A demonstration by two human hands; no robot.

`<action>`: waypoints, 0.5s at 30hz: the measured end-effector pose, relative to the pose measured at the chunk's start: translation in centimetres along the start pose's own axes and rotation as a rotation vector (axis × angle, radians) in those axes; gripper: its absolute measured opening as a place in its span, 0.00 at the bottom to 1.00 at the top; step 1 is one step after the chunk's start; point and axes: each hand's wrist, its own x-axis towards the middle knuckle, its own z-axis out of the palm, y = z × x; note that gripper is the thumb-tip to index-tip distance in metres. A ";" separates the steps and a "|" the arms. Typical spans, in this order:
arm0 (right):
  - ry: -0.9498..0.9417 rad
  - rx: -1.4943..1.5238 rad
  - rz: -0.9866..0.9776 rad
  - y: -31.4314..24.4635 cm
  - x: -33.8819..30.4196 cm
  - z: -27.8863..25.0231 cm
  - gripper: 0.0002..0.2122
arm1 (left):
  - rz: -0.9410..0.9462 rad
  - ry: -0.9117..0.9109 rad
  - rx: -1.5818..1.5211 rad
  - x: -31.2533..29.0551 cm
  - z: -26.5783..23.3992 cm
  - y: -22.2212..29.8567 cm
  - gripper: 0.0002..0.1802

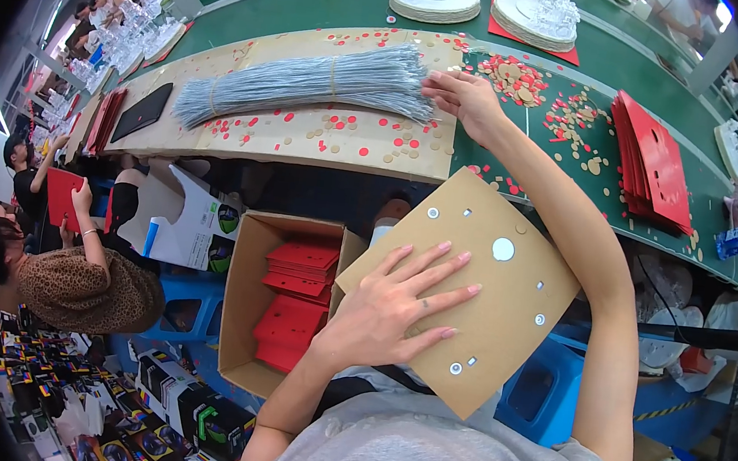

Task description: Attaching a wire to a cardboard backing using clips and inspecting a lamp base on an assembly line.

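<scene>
A square brown cardboard sheet [503, 319] lies tilted across my lap, with a round hole, small slots and several metal eyelets. My left hand [393, 308] rests flat on it, fingers spread. On the bench, a long bundle of silver-grey wire ties [303, 82] is banded together. At its right end is my right hand [470, 102], its fingers bent and drawn together against the wire tips. Whatever is between those fingertips is too small to make out. Red and brown punched discs [517, 80] lie scattered just right of this hand.
Folded red sheets [651, 164] stand on the bench at right. An open carton [242, 307] holding red pieces is left of my lap. White round stacks [435, 1] sit at the back. A co-worker [84, 283] holds a red sheet at left. A blue stool [545, 390] is beneath me.
</scene>
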 end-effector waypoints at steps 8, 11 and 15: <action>0.165 0.313 -0.327 -3.9 -6.0 -7.2 0.10 | 0.006 -0.013 0.008 -0.3 -0.5 1.0 0.34; 0.271 0.494 -0.505 -5.1 -13.0 -11.5 0.12 | -0.068 -0.078 0.082 -0.6 -0.2 2.9 0.44; 0.264 0.534 -0.818 -3.3 -26.7 -19.6 0.12 | 0.086 -0.179 -0.170 -0.5 -0.3 2.6 0.59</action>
